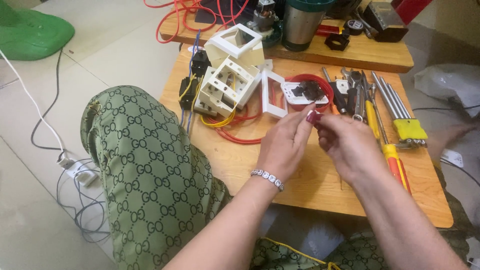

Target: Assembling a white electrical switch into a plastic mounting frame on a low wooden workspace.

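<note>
Two hands, the left hand (285,145) and the right hand (347,145), meet over one low wooden desk (300,185); a second wooden desk (370,55) stands at 12 o'clock. One beaded bracelet (267,178) circles the left wrist. One red round dish (311,92) sits at 12 o'clock of the hands. Three white open-frame switch boxes (230,82) cluster at 10 o'clock, beside one flat white faceplate frame (272,95). One yellow-holdered hex key set (402,112) lies at 2 o'clock, and one yellow-and-red screwdriver (387,145) at 3 o'clock. One steel tumbler (302,22) stands at 12 o'clock. One green plastic object (30,30) lies on the floor at 10 o'clock.
</note>
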